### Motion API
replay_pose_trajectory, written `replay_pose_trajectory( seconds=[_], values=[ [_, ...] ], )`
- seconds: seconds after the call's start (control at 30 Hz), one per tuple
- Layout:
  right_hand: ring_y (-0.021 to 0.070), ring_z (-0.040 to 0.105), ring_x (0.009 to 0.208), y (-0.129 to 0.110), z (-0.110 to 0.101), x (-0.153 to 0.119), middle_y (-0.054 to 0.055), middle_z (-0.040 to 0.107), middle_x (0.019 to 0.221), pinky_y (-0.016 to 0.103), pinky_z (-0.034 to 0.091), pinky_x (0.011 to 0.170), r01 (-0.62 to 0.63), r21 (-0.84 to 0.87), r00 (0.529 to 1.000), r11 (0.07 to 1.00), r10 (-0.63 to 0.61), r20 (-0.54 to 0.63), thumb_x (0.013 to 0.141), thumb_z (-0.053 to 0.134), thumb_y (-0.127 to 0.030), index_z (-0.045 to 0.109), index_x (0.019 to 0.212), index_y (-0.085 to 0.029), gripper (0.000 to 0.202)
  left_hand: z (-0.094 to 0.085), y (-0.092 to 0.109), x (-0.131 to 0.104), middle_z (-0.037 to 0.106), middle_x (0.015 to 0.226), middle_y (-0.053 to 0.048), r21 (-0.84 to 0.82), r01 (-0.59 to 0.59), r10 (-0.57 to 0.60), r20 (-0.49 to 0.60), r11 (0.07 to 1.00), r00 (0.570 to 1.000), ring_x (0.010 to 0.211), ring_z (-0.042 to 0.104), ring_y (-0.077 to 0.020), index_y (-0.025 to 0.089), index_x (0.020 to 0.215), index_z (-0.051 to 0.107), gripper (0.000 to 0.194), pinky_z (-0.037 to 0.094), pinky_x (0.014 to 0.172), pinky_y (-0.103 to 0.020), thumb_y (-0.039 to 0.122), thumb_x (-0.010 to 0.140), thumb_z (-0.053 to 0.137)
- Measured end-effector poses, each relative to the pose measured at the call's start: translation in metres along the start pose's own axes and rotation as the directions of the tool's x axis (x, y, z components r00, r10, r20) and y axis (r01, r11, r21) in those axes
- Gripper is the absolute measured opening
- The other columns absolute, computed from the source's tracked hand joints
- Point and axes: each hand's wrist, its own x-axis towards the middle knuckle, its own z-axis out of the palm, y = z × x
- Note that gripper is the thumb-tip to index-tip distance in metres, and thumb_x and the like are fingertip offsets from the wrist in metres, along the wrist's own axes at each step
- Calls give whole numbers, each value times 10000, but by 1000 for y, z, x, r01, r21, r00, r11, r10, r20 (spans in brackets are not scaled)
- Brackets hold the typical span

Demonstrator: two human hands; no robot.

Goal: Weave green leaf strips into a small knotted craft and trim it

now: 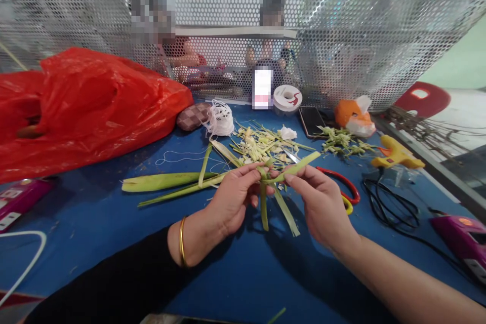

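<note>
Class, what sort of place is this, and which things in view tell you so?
Probably a small handcraft workspace: the blue table bears a pile of cut leaf scraps, a bundle of white string and what looks like a yellow glue gun.

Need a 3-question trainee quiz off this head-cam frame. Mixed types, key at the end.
1. True or false: the left hand is lying flat on the blue table.

2. Of these, which is nearest the right hand?
A) yellow glue gun
B) red-handled scissors
C) orange figure

3. Fill in: a gold-coloured ____ circles the left hand's wrist.

Key:
1. False; it is raised, pinching green leaf strips together with the right hand.
2. B
3. bangle
</note>
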Motion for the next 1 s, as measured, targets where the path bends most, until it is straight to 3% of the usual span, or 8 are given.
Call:
replay_pose_trajectory(
  seconds=[0.13,0.23,0.47,0.57,0.8,0.9,1.0],
  values=[
    [121,590,609,-3,1,4,-18,627,628,260,466,658,-237,166,971,957,229,67,718,769,-309,667,698,-181,165,-2,-1,1,748,947,-87,-21,19,-18,38,1000,999,546,665,-80,133,954,714,160,306,333,-125,143,809,648],
    [109,591,567,-4,1,5,-28,619,602,231,438,595,-318,222,948,922,309,75,682,802,-310,650,699,-175,204,-1,0,1,743,925,-70,-27,28,-26,57,999,998,533,662,-77,134,919,717,132,277,313,-126,134,804,651],
    [114,585,599,-3,2,4,-27,627,614,253,448,636,-199,179,980,964,194,44,694,787,-315,618,655,-183,218,2,5,-1,732,922,-53,-36,47,-47,12,998,999,575,700,-106,134,938,686,124,286,301,-121,124,839,613],
    [99,578,577,-1,2,4,-41,606,579,230,441,620,-239,210,971,948,233,54,694,794,-306,609,648,-182,227,1,5,-1,731,927,-59,-42,59,-58,21,997,998,579,705,-113,130,956,680,134,293,297,-123,118,847,602],
    [98,635,553,-2,2,6,-2,690,666,200,475,566,-484,301,875,822,448,183,659,835,-295,659,770,-151,252,-2,3,1,731,944,-75,-61,58,-55,45,996,997,554,691,-102,123,988,673,149,324,303,-122,130,865,589],
    [92,616,489,-4,3,7,8,682,609,199,483,541,-559,271,827,784,503,251,652,842,-316,659,753,-133,278,-3,3,2,737,917,-75,-49,96,-90,103,994,991,568,705,-121,134,961,681,135,347,312,-121,136,867,585],
    [77,590,453,-5,1,8,5,662,559,167,428,471,-582,262,810,770,518,275,656,836,-322,644,726,-135,278,-4,3,3,736,857,-64,6,134,-132,172,991,976,578,712,-136,135,912,688,104,368,321,-121,138,858,599]
  ],
)
